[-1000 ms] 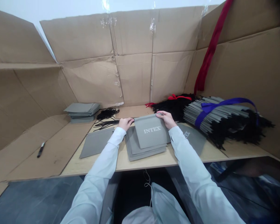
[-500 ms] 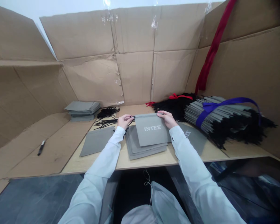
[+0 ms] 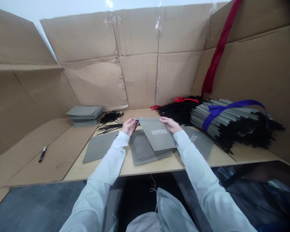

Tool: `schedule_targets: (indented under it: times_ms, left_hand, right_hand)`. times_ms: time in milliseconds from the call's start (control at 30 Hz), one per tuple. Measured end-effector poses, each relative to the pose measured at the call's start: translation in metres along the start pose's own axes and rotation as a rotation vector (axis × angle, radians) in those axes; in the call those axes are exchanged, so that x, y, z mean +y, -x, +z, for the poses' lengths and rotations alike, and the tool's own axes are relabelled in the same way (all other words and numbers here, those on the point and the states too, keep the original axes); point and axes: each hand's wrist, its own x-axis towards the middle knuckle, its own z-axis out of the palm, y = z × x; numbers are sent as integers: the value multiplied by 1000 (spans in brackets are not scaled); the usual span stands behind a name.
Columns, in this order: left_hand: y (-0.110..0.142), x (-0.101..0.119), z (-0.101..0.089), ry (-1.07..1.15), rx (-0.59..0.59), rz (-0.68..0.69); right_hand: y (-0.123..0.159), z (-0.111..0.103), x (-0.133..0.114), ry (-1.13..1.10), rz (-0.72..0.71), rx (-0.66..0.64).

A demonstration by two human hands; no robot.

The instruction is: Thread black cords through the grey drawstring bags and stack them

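Observation:
A grey drawstring pouch printed INTEX hangs tilted, its top edge held up between my hands. My right hand is closed on the top right corner of the pouch, thumb on the near face. At the opposite corner my left hand pinches a black cord where it meets the pouch's top hem. How far the cord runs inside the hem is hidden. Beneath the held pouch lies a stack of grey pouches. Another grey pouch lies flat to the left of my left wrist.
Loose black cords and a coiled cord bundle lie behind my left hand. A grey pouch stack stands back left, a marker nearer. On the right are a purple-tied pouch bundle and a printed pouch. Cardboard walls enclose the table.
The held pouch has tilted, its lower edge swinging right and uncovering more of the stack. My right hand has shifted slightly left; my left hand has turned a little at the corner.

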Motion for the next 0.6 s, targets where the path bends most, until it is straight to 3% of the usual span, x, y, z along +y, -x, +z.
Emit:
schedule_targets:
  times_ms: [133,333,600]
  left_hand:
    - [-2,6,-1,-34,30,-59]
    - [-5,17,-12,-246,60,-9]
    - [-5,24,-14,-357,122,27]
  right_hand:
    - [-1,2,0,-20,-22,40]
    - [2,-1,-5,13,-149,116]
    - [0,-6,-6,50,-176,134]
